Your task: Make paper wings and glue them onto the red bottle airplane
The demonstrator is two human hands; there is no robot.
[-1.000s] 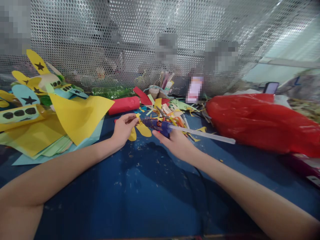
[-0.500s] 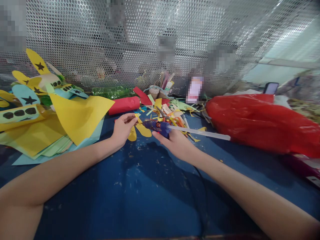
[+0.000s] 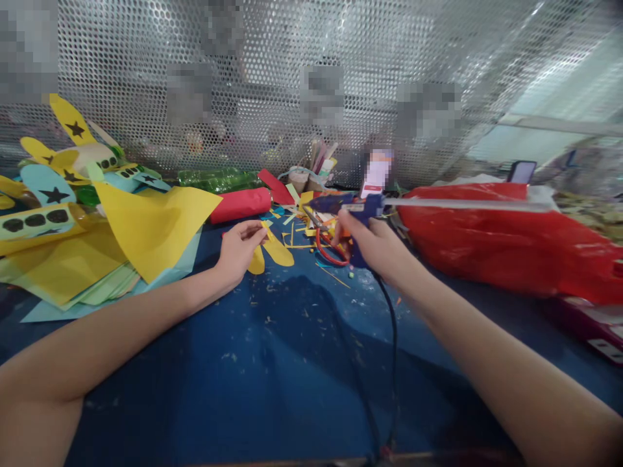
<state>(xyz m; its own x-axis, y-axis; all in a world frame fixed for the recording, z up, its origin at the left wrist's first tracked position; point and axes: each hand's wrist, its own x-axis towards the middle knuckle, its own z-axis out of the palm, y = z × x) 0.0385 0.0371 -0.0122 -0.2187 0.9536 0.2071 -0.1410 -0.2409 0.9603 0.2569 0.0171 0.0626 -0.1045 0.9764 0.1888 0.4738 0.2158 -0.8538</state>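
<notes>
In my right hand (image 3: 372, 246) is a blue hot glue gun (image 3: 363, 206), held above the table with its nozzle pointing left. A long clear glue stick (image 3: 462, 204) sticks out of its back, and a black cord (image 3: 393, 337) hangs from the handle to the table's near edge. My left hand (image 3: 242, 246) pinches a yellow paper cutout (image 3: 278, 250) with rounded, petal-like lobes, low over the blue table. My fingers hide part of the cutout. Behind the glue gun lie red-handled scissors (image 3: 331, 250) among paper scraps.
Yellow, green and blue paper sheets (image 3: 156, 227) and decorated paper-and-bottle planes (image 3: 73, 162) are on the left. A red paper-wrapped roll (image 3: 241, 205) and a green bottle (image 3: 219, 178) lie behind my left hand. A large red plastic bag (image 3: 477, 240) sits right, a phone (image 3: 377, 172) at the back.
My right hand has lifted the glue gun up and to the right, away from the yellow cutout, uncovering the scissors. My left hand stays in place.
</notes>
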